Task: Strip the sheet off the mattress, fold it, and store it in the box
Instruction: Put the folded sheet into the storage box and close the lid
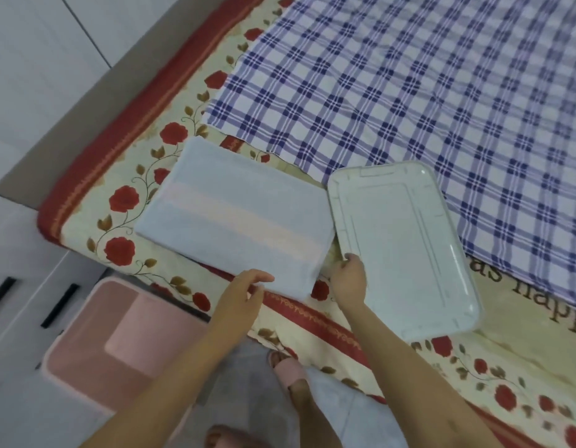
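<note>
I've got the right grip (349,279) clenched on the near left edge of the white lid (406,253), thumb on top. The left grip (247,287) is at the near corner of a folded cloth (234,215), fingers fairly straight; I can't tell whether it's pinching. The plaid sheet (409,92) lies flat on the mattress (118,202), beyond both grips. It's blue-and-white check, lightly creased, with one corner pointing far left of the left grip. The lid's far end lies on it, with the long axis running away from the right grip. The folded cloth is pale with a pink band along its length, slanting far-left from between the grips. A pink box (95,350) sits on the floor, near-left of the left grip
</note>
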The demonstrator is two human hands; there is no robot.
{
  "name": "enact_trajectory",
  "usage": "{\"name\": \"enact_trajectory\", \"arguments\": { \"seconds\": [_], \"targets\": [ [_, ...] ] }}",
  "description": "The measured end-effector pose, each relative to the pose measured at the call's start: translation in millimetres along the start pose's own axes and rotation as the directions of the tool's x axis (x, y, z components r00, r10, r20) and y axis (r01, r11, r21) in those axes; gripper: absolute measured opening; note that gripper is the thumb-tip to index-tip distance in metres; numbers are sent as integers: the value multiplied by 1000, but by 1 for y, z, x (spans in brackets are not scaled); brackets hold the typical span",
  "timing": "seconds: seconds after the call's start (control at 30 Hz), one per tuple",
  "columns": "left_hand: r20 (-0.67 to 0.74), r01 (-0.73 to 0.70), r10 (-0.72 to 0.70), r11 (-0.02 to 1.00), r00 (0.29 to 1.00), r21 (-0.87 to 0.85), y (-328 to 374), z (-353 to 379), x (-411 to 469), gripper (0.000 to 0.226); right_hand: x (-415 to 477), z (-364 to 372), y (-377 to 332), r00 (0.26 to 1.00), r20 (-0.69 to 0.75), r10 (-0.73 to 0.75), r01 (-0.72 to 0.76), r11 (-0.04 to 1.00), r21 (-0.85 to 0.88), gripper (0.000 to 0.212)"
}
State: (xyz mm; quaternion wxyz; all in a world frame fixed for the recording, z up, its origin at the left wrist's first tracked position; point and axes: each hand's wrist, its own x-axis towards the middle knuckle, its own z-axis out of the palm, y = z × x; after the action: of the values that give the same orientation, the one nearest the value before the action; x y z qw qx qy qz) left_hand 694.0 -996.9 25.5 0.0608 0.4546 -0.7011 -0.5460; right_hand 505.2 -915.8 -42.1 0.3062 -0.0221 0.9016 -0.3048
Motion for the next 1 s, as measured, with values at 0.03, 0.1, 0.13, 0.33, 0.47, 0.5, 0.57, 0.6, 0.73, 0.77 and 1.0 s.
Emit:
{"name": "enact_trajectory", "arguments": {
  "seconds": [0.03, 0.1, 0.13, 0.33, 0.47, 0.5, 0.57, 0.6, 0.73, 0.77, 1.0],
  "targets": [
    [-22, 33, -34, 999, 999, -33, -12, 1, 1, 39, 2, 12, 1, 997, 70, -27, 27, 1000, 8, 23],
    [-52, 83, -87, 993, 995, -84, -30, 3, 3, 39, 9, 34, 0, 975, 214, 59, -86, 989, 118, 34],
    [-54, 108, -114, 988, 992, -106, -41, 6, 4, 39, 13, 46, 2, 941, 302, 153, -205, 967, 152, 46],
    [-26, 266, -271, 957, 962, -119, -84, 25, 13, 28, 23, 82, 18, 926, 304, 222, -297, 927, 229, 62],
    [-29, 435, -457, 864, 889, -254, -95, 31, 24, 28, 7, 79, 12, 924, 345, 167, -274, 918, 287, 43],
    [-12, 459, -488, 828, 873, -322, -94, 31, 27, 26, -1, 76, 11, 907, 381, 177, -304, 903, 303, 41],
    [41, 477, -534, 716, 845, -510, -93, 33, 32, 26, -20, 72, 11, 831, 516, 208, -408, 858, 312, 36],
    [52, 479, -575, 624, 816, -618, -94, 34, 33, 36, -33, 73, 14, 774, 593, 221, -463, 836, 293, 34],
    [-118, 394, -768, 446, 629, -803, -112, 37, 28, 63, -77, 90, 31, 619, 715, 324, -580, 802, 139, 31],
    [-134, 398, -770, 460, 624, -794, -118, 36, 24, 64, -81, 92, 35, 601, 717, 353, -567, 820, 73, 32],
    [-241, 427, -717, 613, 655, -664, -148, 20, -39, 54, -61, 75, 16, 803, 569, 177, 359, 618, -699, 35]
  ]
}}
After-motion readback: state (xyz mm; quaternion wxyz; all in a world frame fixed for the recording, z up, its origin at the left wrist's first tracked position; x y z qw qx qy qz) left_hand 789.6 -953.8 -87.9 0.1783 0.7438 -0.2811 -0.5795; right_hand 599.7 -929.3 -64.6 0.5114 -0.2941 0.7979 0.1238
